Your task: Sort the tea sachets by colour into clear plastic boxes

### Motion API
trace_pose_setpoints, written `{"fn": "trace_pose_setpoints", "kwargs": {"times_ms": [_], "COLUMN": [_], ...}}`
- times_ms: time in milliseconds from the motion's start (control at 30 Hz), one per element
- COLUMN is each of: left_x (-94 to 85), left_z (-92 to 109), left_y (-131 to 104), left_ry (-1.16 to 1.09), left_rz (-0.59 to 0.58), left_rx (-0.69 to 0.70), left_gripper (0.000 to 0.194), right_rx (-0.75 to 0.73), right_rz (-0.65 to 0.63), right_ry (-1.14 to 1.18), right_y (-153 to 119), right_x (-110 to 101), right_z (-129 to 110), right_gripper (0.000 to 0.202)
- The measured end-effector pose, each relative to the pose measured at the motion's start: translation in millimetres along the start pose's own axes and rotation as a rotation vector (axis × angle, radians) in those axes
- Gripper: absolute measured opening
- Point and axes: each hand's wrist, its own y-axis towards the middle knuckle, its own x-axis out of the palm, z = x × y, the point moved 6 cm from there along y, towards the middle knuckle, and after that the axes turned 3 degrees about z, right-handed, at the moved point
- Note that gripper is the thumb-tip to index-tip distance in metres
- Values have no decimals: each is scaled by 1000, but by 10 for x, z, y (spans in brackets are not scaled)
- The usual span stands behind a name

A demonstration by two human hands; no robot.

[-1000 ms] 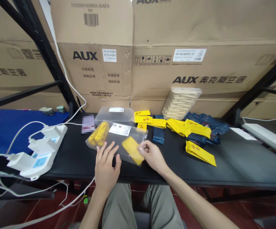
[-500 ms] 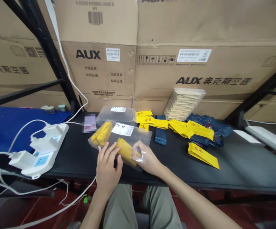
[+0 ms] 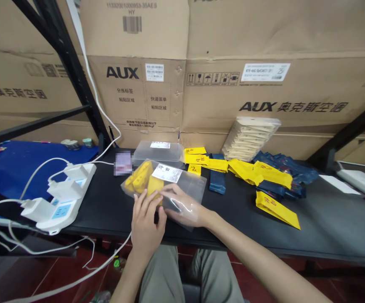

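A clear plastic bag [image 3: 189, 181] with a white label [image 3: 167, 173] lies on the black table in front of me. Yellow packets [image 3: 141, 176] fill its left end, and another yellow packet [image 3: 155, 185] lies beside them under the label. My left hand [image 3: 147, 219] holds the bag's near side, fingers over the film and thumb apart from them. Through the bag's right opening my right hand [image 3: 181, 202] reaches inside, film covering its back. Its fingertips are at the packet by the label; the exact grip is partly hidden.
Behind the bag lies a frosted plastic box [image 3: 157, 155]. Loose yellow packets [image 3: 277, 209], dark blue packets [image 3: 217, 182] and a stack of cream pieces [image 3: 250, 139] are to the right. A white power strip [image 3: 69, 202] with cables lies left. Cardboard [image 3: 214, 97] stands behind.
My right hand has pushed deeper into the bag, to the left, moving the yellow packet towards the others. The left hand stays at the bag's near side. The view has shifted slightly.
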Motion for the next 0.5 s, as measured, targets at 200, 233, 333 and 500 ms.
{"fn": "trace_pose_setpoints", "kwargs": {"times_ms": [200,233,333,500], "left_x": [9,12,18,18], "left_z": [10,14,19,21], "left_y": [8,8,4,4], "left_ry": [4,5,13,18], "left_rz": [-16,-17,-20,-29], "left_rx": [7,13,22,22], "left_gripper": [28,28,28,30], "right_rx": [80,137,210,153], "right_rz": [92,132,108,44], "right_ry": [-149,-239,-439,-470], "right_y": [83,91,157,314], "right_x": [82,73,92,132], "right_z": [154,206,294,321], "right_gripper": [26,24,20,16]}}
